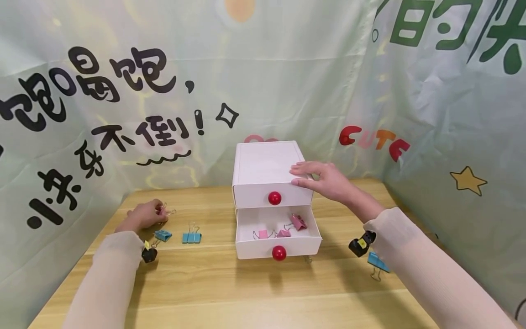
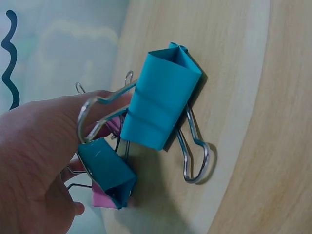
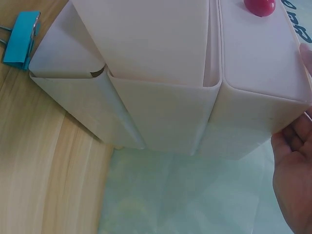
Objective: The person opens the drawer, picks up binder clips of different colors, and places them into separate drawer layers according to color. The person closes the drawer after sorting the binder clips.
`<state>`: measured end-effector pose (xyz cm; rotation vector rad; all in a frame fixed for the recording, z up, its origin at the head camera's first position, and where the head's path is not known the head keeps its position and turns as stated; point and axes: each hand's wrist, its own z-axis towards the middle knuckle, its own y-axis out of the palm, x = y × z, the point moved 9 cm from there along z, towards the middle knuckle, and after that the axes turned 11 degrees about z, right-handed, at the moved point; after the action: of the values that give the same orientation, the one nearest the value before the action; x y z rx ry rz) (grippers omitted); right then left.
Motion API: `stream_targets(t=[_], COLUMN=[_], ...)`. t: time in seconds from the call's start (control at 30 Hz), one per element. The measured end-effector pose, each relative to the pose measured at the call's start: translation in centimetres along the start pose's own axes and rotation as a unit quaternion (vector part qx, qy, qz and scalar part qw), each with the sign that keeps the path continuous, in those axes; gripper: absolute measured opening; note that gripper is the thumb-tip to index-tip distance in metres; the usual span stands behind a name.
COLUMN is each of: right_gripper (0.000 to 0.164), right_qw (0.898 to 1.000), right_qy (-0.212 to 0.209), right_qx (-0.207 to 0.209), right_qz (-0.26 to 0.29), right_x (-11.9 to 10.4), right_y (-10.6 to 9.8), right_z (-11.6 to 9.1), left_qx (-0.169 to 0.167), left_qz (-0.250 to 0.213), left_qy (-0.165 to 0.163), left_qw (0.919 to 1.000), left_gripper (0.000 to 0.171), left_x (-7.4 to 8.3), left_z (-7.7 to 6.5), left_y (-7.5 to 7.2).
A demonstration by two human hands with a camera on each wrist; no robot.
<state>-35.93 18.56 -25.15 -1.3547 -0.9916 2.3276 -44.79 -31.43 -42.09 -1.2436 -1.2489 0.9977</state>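
My left hand [image 1: 144,215] is at the left of the table, its curled fingers gripping a pink binder clip [image 1: 163,210]; the fingertips are partly hidden. In the left wrist view, a blue binder clip [image 2: 163,95] and a second blue one [image 2: 108,170] lie in front of that hand, partly covering pink ones [image 2: 102,197]. My right hand [image 1: 324,178] rests on the top right front corner of a white drawer box [image 1: 267,160], fingers extended over the top, thumb at the front edge. A drawer [image 1: 242,249] below is pulled out, holding three pink binder clips [image 1: 298,221].
Red knobs [image 1: 274,198] sit on the drawer fronts. Between left hand and box stands a blue binder clip [image 1: 191,237]. Another blue clip [image 1: 378,262] lies beside the right sleeve. A wire handle [image 1: 308,259] peeks out under the drawer. Printed cloth [image 1: 287,91] hangs behind the table.
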Motion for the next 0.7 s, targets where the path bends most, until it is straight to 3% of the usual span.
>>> stream_targets(t=[0.1,0.3,0.43,0.7], right_gripper=[0.049,0.050,0.050,0.050], right_qw=[1.000,1.000,1.000,1.000], right_qy=[-0.002,-0.001,0.001,0.001], right_qx=[0.000,0.002,0.005,0.005], right_qz=[-0.001,0.001,0.001,-0.002], right_x=[-0.1,-0.1,-0.1,-0.2], right_y=[0.0,-0.1,-0.2,-0.1], right_z=[0.0,-0.1,-0.1,-0.1], left_qx=[-0.003,-0.004,0.007,0.036], left_qz=[0.003,-0.010,-0.018,-0.016], left_qy=[0.007,0.013,0.017,0.062], left_qw=[1.0000,0.9999,0.9997,0.9973], left_gripper=[0.061,0.049,0.052,0.055], left_x=[0.2,0.5,0.8,2.0], left_z=[-0.2,-0.6,-0.9,-1.7], left_y=[0.0,-0.5,-1.1,-2.0])
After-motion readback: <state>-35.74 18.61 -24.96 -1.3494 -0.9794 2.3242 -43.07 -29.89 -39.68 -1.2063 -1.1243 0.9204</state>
